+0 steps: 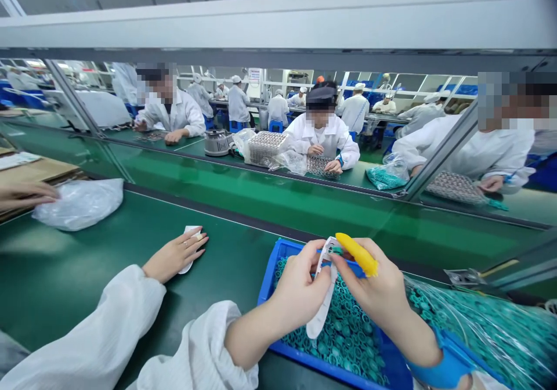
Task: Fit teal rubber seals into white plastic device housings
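My left hand [300,285] grips a long white plastic part [324,303], which hangs down over a blue plastic tray [272,288]. My right hand [368,282] pinches a tapered yellow tool [357,253] against the top of the white part. A small teal ring [335,251] seems to sit at that spot, partly hidden by my fingers. Directly below both hands, the tray holds a heap of teal rubber rings [343,332]. A blue cuff [448,361] covers my right wrist.
A neighbour's ringed hand [174,256] rests on a small white piece [188,265] on the green conveyor belt [87,274]. Another hand [26,195] touches a white plastic bag [78,204]. A clear bag of teal rings [478,332] lies to the right. Glass panels [261,198] separate co-workers opposite.
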Available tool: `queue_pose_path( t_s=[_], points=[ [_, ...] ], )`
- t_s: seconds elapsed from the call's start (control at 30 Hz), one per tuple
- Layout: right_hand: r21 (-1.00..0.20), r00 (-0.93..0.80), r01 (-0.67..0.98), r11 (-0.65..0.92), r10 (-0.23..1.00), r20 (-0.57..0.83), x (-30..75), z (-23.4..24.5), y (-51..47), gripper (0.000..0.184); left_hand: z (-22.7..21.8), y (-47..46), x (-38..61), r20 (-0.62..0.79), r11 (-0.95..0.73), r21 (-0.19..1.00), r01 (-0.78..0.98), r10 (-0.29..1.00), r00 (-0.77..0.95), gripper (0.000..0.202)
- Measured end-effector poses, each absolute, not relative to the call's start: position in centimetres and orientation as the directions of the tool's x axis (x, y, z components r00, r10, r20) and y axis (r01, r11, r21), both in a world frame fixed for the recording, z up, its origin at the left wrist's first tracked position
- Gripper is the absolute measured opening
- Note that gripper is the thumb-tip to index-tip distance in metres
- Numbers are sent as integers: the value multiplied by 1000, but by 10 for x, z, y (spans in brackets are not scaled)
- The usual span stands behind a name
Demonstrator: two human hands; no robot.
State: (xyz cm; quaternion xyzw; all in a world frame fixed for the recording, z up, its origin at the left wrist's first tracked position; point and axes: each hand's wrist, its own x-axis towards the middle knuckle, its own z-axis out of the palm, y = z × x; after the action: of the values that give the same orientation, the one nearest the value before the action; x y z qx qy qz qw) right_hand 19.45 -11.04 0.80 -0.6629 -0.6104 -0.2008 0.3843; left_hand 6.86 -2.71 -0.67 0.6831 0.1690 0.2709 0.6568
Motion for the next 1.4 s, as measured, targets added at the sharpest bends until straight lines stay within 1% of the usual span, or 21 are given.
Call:
queue_pose_path(
  t_s=[0.07, 0.13, 0.2, 0.3, 0.37, 0.43, 0.53, 0.67, 0.73, 0.8, 0.9, 1.03, 1.1, 1.23, 1.3, 1.33, 1.37, 1.4],
  points=[
    [-325, 214, 945, 44, 670, 711, 192, 14, -111, 8, -6, -28, 69, 152, -94, 988, -119, 591, 792, 35],
    [-368, 223, 927, 79, 671, 707, 190, 19, -111, 3, -7, -28, 70, 174, -94, 985, -147, 602, 779, 35],
    [-427, 247, 897, 111, 677, 694, 188, 21, -112, 3, -9, -27, 71, 192, -75, 980, -187, 617, 763, 34],
    [-569, 358, 813, 121, 668, 653, 187, 18, -112, 5, -11, -26, 73, 146, 33, 977, -209, 612, 777, 31],
    [-622, 413, 773, 125, 646, 643, 186, 15, -111, 8, -11, -26, 74, 97, 117, 972, -205, 595, 798, 31],
    [-591, 400, 797, 125, 624, 671, 186, 13, -110, 9, -10, -27, 74, 77, 163, 964, -212, 590, 804, 30],
    [-436, 284, 891, 127, 593, 754, 186, 12, -109, 8, -6, -30, 73, 111, 159, 955, -250, 591, 799, 27],
    [-249, 122, 957, 151, 569, 813, 187, 11, -108, 12, -3, -33, 68, 185, 42, 964, -263, 605, 774, 26],
    [-192, 66, 967, 169, 560, 826, 188, 11, -108, 13, -2, -34, 66, 215, -22, 967, -254, 610, 763, 25],
    [-163, 42, 971, 173, 549, 835, 188, 11, -109, 13, -1, -35, 65, 232, -62, 967, -246, 607, 760, 25],
    [-156, 52, 977, 145, 551, 833, 188, 10, -109, 13, 0, -36, 63, 242, -95, 968, -233, 609, 756, 27],
    [-225, 142, 971, 86, 549, 824, 188, 9, -111, 18, 3, -37, 61, 233, -70, 968, -239, 597, 768, 31],
    [-230, 155, 971, 69, 552, 819, 188, 10, -111, 20, 4, -36, 60, 234, -8, 959, -282, 583, 778, 32],
    [-170, 81, 980, 102, 574, 815, 186, 13, -113, 16, 6, -35, 59, 214, 176, 908, -380, 585, 782, 25],
    [-168, 71, 979, 115, 581, 811, 183, 14, -115, 18, 5, -34, 61, 207, 212, 891, -402, 600, 773, 26],
    [-193, 86, 974, 119, 594, 800, 181, 14, -116, 20, 4, -34, 61, 211, 206, 889, -408, 606, 767, 26],
    [-245, 119, 961, 125, 613, 781, 179, 13, -117, 22, 3, -34, 62, 218, 189, 893, -408, 612, 760, 26],
    [-322, 172, 938, 131, 630, 757, 178, 13, -118, 23, 2, -34, 63, 224, 167, 899, -405, 619, 753, 26]
  ],
)
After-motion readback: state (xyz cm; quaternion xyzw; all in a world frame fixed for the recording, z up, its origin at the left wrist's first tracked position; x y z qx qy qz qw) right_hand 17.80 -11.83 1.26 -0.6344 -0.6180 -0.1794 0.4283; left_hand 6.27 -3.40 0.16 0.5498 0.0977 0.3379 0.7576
